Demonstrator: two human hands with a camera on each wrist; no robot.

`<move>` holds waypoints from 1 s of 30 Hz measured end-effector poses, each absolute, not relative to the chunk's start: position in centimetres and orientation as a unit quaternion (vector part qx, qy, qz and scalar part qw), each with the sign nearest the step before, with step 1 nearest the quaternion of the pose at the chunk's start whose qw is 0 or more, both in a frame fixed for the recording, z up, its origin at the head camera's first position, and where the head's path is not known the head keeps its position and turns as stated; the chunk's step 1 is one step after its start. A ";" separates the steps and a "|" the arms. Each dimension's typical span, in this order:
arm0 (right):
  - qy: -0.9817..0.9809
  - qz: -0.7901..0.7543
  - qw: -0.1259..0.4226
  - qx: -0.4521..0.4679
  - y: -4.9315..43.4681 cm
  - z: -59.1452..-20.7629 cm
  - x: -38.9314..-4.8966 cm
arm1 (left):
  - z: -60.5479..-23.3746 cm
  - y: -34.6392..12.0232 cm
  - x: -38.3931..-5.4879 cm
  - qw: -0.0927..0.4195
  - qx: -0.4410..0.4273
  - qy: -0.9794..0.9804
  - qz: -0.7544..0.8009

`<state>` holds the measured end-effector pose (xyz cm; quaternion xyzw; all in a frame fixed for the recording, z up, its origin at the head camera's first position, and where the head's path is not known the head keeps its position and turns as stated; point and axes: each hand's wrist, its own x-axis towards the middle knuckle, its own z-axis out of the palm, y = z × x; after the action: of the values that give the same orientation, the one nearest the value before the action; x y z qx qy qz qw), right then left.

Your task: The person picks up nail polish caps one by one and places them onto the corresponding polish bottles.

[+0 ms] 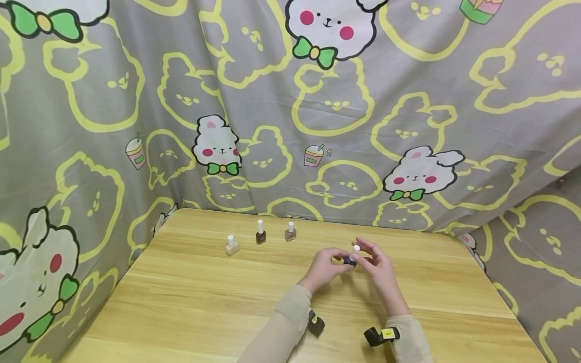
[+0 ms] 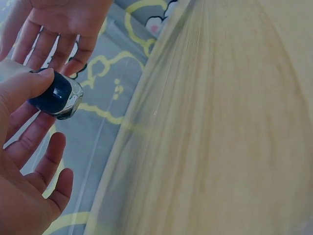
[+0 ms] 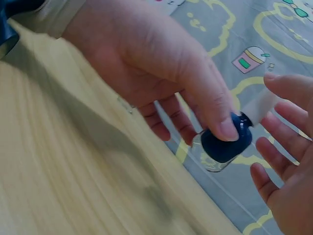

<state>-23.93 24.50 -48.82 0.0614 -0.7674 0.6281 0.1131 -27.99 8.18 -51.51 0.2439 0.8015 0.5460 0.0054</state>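
Both hands hold a dark blue nail polish bottle (image 1: pixel 349 260) with a white cap (image 3: pixel 259 107), tilted above the table. My left hand (image 1: pixel 323 267) pinches the glass body, its thumb flat on the blue side in the left wrist view and its other fingers spread loosely. My right hand (image 1: pixel 380 263) has its thumb and forefinger at the white cap; the remaining fingers extend past it. Clear glass shows at the bottle's base. Farther left stand a pale beige nail polish bottle (image 1: pixel 232 247), a dark brown one (image 1: pixel 260 236) and a mauve one (image 1: pixel 290 233), all upright and white-capped.
The wood-grain table (image 1: pixel 195 307) ends at a grey patterned curtain (image 1: pixel 272 101) behind it and at both sides. Black wrist cameras are strapped to both forearms, one at the left wrist (image 1: pixel 316 322) and one at the right wrist (image 1: pixel 380 336).
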 end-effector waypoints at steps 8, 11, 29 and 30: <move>-0.767 0.634 0.059 0.080 25.4 -49.2 -23.9 | -51.4 8.0 -27.9 0.014 0.245 0.800 0.547; -0.768 0.633 0.051 0.080 25.5 -49.3 -23.9 | -51.4 8.0 -27.9 0.013 0.247 0.799 0.549; -0.750 0.654 0.096 0.038 24.6 -49.1 -23.7 | -51.2 8.1 -27.7 0.013 0.253 0.797 0.548; -0.747 0.657 0.097 0.036 24.6 -49.1 -23.8 | -51.2 8.2 -27.7 0.014 0.254 0.798 0.547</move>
<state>-23.76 24.62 -49.08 0.0356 -0.7469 0.6569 0.0965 -27.70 8.16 -51.18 0.2541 0.7978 0.5465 0.0138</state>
